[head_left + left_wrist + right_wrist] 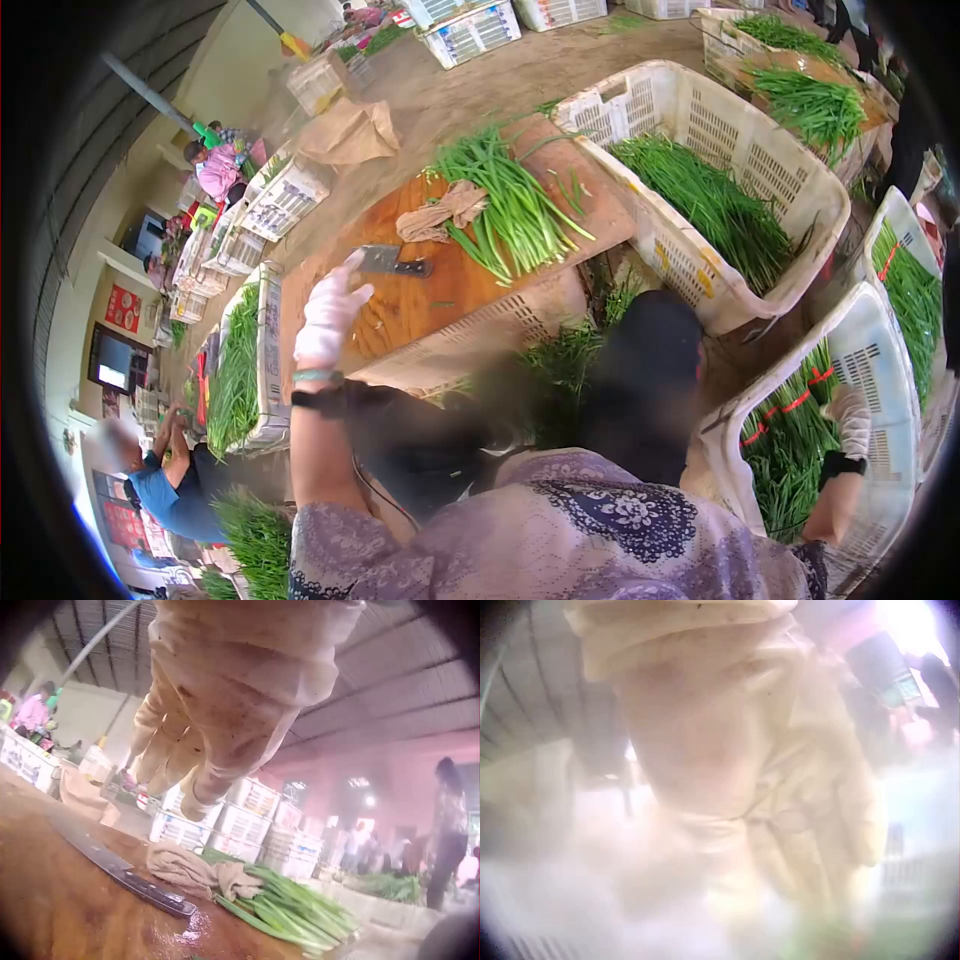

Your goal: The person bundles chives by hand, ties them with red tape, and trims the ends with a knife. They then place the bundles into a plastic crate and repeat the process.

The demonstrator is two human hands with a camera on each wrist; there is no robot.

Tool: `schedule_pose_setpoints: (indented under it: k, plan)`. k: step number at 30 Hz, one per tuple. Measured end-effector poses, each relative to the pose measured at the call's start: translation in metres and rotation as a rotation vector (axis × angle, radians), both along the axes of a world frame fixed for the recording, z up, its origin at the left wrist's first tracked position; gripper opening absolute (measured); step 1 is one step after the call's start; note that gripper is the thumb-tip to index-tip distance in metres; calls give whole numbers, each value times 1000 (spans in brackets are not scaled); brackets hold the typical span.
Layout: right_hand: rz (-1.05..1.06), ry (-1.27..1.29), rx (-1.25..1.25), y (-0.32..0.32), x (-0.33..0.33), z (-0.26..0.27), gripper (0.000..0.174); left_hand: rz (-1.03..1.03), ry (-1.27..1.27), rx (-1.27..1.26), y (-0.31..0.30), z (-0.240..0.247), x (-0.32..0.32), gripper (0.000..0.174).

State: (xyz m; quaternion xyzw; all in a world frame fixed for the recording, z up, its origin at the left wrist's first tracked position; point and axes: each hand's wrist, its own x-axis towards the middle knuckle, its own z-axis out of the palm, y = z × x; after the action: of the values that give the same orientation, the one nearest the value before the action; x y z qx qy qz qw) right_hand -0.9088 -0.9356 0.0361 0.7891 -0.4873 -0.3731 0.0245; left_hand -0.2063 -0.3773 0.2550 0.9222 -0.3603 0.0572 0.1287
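My left hand (332, 318), in a pale glove, is over the left edge of a wooden chopping board (375, 310). Its fingers are relaxed and hold nothing. Close by lies a cleaver (380, 260) with a black handle; the left wrist view shows the hand (232, 690) above the board, apart from the cleaver (124, 876). Behind the handle, a tan cloth (440, 212) lies against a loose bunch of chive-like greens (505, 205). My gloved right hand (850, 418) reaches into a white crate (870, 345), beside red-banded bundles of greens (790, 455); its fingers (840, 825) point down, relaxed.
A large white crate (735, 130) of greens stands right of the board. Another filled crate (268, 350) is at the left. A person in blue (185, 500) works at lower left, and stacked crates (285, 200) stand farther back.
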Motion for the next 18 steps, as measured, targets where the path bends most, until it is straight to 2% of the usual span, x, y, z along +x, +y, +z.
schedule_pose_setpoints:
  k: [1, 2, 3, 6, 7, 8, 9, 10, 11, 12, 14, 15, 16, 17, 18]
  plan:
    - [91, -251, -125, -7, 16, 22, 43, 23, -48, 111, -18, 4, 5, 63]
    - [61, -562, -160, 22, 68, 88, 34, 43, -94, 223, -45, 6, 5, 62]
    - [70, -868, -168, 51, 120, 154, 27, 2, -140, 221, -67, -1, 15, 66]
    - [337, -1371, 150, 110, 286, 243, 33, -77, -364, 260, -121, -41, 68, 84]
    - [287, -1442, 317, 126, 335, 253, 35, -52, -312, 290, -132, -57, 86, 86]
    - [316, -1479, 313, 150, 376, 263, 36, -26, -261, 320, -143, -72, 102, 89]
    - [221, -1476, 425, 149, 418, 247, 38, -1, -208, 354, -151, -79, 112, 92]
    - [223, -1467, 516, 150, 456, 227, 40, 14, -78, 359, -153, -80, 113, 91]
    - [397, -1454, 396, 128, 497, 177, 39, 29, 55, 366, -154, -77, 111, 90]
    - [212, -1523, 533, 126, 527, 151, 37, 82, 217, 409, -158, -56, 103, 77]
    - [-201, -1683, 768, 121, 585, 99, 36, -43, 242, 139, -144, -82, 134, 63]
    - [-41, -1591, 668, 113, 591, 85, 37, -103, 252, 2, -135, -92, 149, 57]
    - [112, -1503, 559, 120, 597, 94, 38, -173, 207, -130, -127, -86, 154, 44]
    - [151, -1389, 527, 120, 589, 106, 38, -197, 435, -66, -128, -74, 171, 43]
    - [123, -1434, 647, 121, 587, 105, 38, -235, 411, -256, -119, -79, 183, 39]
